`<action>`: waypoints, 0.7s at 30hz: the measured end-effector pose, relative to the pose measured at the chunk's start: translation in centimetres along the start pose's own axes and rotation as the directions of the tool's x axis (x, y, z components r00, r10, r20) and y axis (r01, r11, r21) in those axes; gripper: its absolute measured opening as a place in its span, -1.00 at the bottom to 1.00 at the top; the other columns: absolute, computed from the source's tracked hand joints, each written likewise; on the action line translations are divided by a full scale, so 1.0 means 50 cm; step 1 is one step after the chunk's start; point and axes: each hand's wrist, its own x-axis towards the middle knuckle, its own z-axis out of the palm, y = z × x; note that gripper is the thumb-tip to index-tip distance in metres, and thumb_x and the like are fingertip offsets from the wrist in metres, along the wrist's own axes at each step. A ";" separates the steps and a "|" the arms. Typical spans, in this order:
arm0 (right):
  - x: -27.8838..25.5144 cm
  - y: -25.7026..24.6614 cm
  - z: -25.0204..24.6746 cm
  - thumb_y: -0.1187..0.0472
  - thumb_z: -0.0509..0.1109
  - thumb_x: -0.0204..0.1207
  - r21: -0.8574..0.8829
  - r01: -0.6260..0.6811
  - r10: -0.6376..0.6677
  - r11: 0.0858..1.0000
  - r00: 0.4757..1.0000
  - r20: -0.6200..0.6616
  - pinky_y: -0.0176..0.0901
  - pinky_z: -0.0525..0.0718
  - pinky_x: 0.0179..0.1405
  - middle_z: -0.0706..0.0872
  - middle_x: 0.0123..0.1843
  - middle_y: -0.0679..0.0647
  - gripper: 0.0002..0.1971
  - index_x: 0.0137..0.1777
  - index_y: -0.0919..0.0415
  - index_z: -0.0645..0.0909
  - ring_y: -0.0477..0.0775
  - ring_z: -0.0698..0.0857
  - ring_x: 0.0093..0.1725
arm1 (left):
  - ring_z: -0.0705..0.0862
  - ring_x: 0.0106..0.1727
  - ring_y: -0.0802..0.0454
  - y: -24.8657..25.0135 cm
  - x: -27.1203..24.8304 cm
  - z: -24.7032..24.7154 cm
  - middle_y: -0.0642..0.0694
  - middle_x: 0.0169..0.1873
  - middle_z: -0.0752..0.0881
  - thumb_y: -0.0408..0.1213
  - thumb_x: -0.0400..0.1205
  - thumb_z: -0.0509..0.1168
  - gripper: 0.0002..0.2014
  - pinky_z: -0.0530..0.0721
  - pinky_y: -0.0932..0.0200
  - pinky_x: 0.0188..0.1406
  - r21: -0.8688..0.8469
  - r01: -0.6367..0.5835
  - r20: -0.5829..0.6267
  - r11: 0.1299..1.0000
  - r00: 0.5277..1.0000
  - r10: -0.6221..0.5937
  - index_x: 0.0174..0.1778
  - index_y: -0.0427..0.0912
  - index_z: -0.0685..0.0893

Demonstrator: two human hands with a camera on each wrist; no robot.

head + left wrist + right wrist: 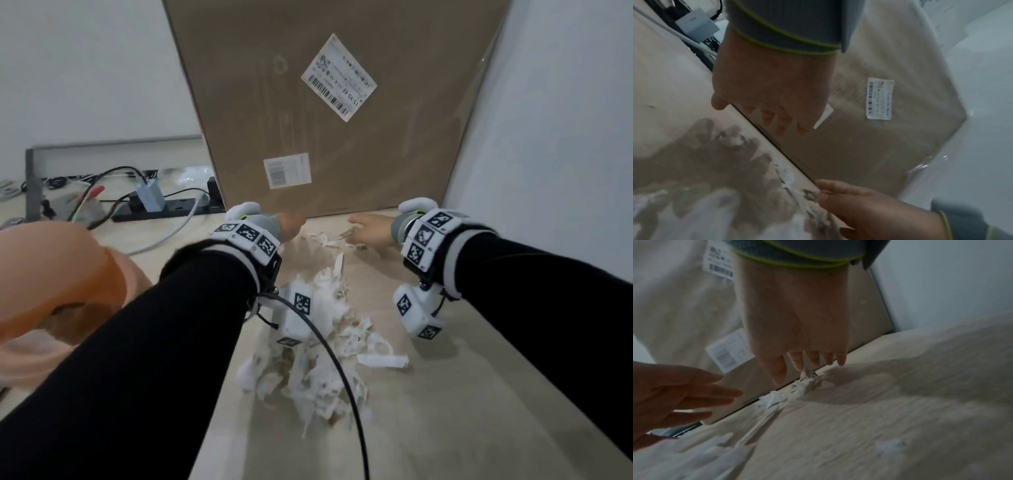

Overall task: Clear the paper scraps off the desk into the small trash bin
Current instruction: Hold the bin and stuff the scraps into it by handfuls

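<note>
A heap of white paper scraps (318, 346) lies in the middle of the pale wooden desk (462, 394). A few more scraps (322, 238) lie at the foot of the cardboard box; they also show as small scraps (772, 400) in the right wrist view. My left hand (294, 222) hovers over them with straight fingers (783, 129), holding nothing. My right hand (356, 233) reaches in from the right and pinches a crumpled scrap (804, 374) at its fingertips. The peach-coloured bin (58, 267) is at the far left, beside my left forearm.
A large cardboard box (335, 102) stands upright just behind both hands. A white wall (565, 137) closes off the right side. A black power strip (164, 209) with plugs and cables lies at the back left. A black wrist cable (342, 370) crosses the scrap heap.
</note>
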 end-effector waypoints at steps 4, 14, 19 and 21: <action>0.049 0.001 0.007 0.02 0.08 0.69 -0.066 0.015 -0.015 0.998 1.000 0.006 -0.06 0.22 0.57 0.13 0.70 0.06 -0.40 0.68 0.11 -0.01 0.13 0.21 0.65 | 0.20 0.71 -0.16 -0.009 0.060 0.011 -0.23 0.69 0.22 0.02 0.82 -0.08 -0.42 0.15 -0.04 0.69 -0.041 0.043 0.024 0.998 0.999 -0.042 0.69 -0.27 0.21; 0.018 -0.025 0.046 0.12 0.21 0.56 0.111 0.114 -0.127 0.987 0.985 0.114 -0.02 0.65 0.03 0.71 0.10 0.28 -0.71 0.22 0.17 0.59 0.20 0.67 -0.04 | 0.66 0.11 -0.18 -0.005 0.059 0.066 -0.27 0.12 0.70 -0.12 0.76 0.16 -0.69 0.58 0.05 0.24 -0.186 -0.068 0.109 0.980 0.990 0.090 0.05 -0.28 0.69; -0.063 -0.001 0.071 0.18 0.13 0.66 0.192 0.095 -0.126 0.977 0.980 0.157 -0.01 0.59 0.25 0.71 0.11 0.27 -0.70 0.16 0.33 0.62 0.26 0.65 0.12 | 0.47 -0.29 -0.07 -0.048 -0.004 0.083 -0.16 -0.24 0.57 -0.13 0.75 0.17 -0.73 0.43 0.06 -0.09 -0.235 -0.048 0.155 0.971 0.984 0.086 -0.18 -0.21 0.59; -0.090 0.003 0.083 0.11 0.12 0.66 0.148 0.113 -0.135 0.982 0.979 0.151 0.07 0.37 0.54 0.54 0.48 0.18 -0.58 0.45 0.24 0.49 0.20 0.51 0.44 | 0.45 -0.19 -0.12 -0.054 -0.034 0.090 -0.17 -0.24 0.56 -0.14 0.76 0.15 -0.68 0.41 0.04 -0.03 -0.212 -0.044 0.154 0.976 0.985 0.078 -0.23 -0.25 0.55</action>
